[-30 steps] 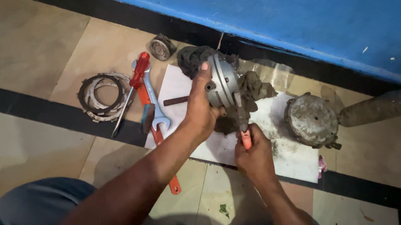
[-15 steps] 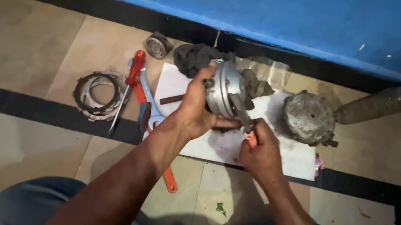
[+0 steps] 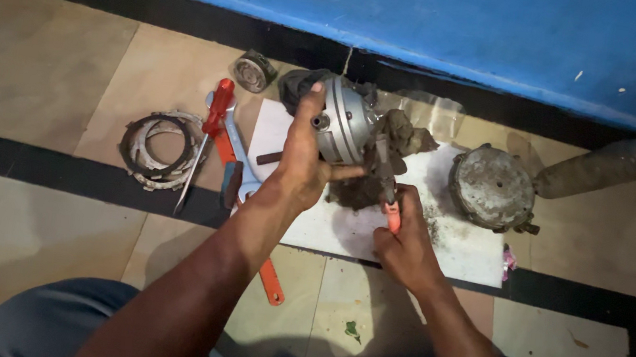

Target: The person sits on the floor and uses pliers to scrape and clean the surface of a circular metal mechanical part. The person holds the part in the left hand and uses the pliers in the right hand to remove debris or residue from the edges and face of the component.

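on a tiled floor below a blue wall, my left hand (image 3: 300, 160) clenches round a grimy round metal engine part (image 3: 343, 130), holding it tilted above the white sheet (image 3: 453, 250) spread on the floor. my right hand (image 3: 402, 244) is closed on the orange handle of a tool (image 3: 389, 199), most likely a screwdriver, whose dark shaft runs up into the greasy lump at the part's underside.

the grip looks risky to me: the part is oily and rests mostly on my thumb and fingers (image 3: 312, 106), so a hard push could make it twist or drop onto the sheet. if the tip skates off the caked dirt, i judge it would run towards my left palm, which sits just beside the shaft. i cannot tell whether the tip is seated in anything.

loose grit already lies on the sheet, and more could fall into the dirty round cover (image 3: 493, 186) near my right hand. to my left, well apart from the work, lie a red-handled screwdriver (image 3: 212, 123), a blue spanner (image 3: 233, 149) and a stack of clutch rings (image 3: 158, 148).
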